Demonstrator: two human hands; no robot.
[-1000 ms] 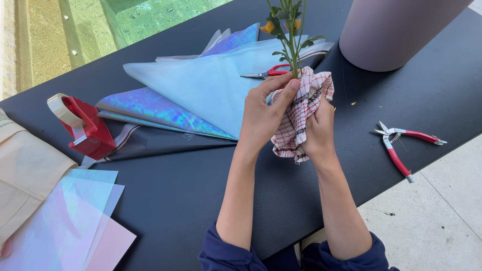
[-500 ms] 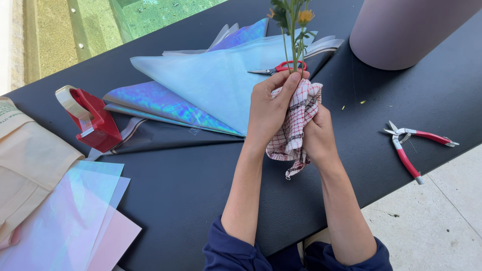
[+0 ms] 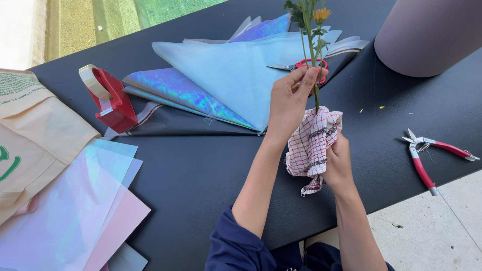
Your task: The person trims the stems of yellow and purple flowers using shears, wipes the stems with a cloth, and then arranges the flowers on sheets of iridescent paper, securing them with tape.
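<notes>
Above the middle of the black table (image 3: 201, 175), the left hand (image 3: 291, 98) pinches the thin green stems of a small flower sprig (image 3: 310, 30), thumb and fingers pressed together around them just above a checked cloth. That sprig stands nearly upright, with green leaves and one small orange bloom at its top. Just below, the right hand (image 3: 339, 160) is closed around the red-and-white checked cloth (image 3: 311, 145), which is bunched about the lower ends of the stems; a loose corner of the fabric hangs down toward the table. Both forearms rise from dark blue sleeves at the bottom edge of the view.

Behind the hands lies a fan of folded wrapping sheets (image 3: 226, 75), pale blue and iridescent, with red-handled scissors (image 3: 301, 66) resting on them, partly hidden by the left hand. To the left stands a red tape dispenser (image 3: 113, 103) with a roll of clear tape. Farther left, a beige cloth bag (image 3: 35, 130) lies at the table's edge, and flat pastel sheets (image 3: 75, 211) in pink and light blue overlap beside it. Well to the right of the hands, red-handled pruning shears (image 3: 427, 155) lie open on the table. A large mauve cylinder (image 3: 427, 35) stands at the upper right corner.
</notes>
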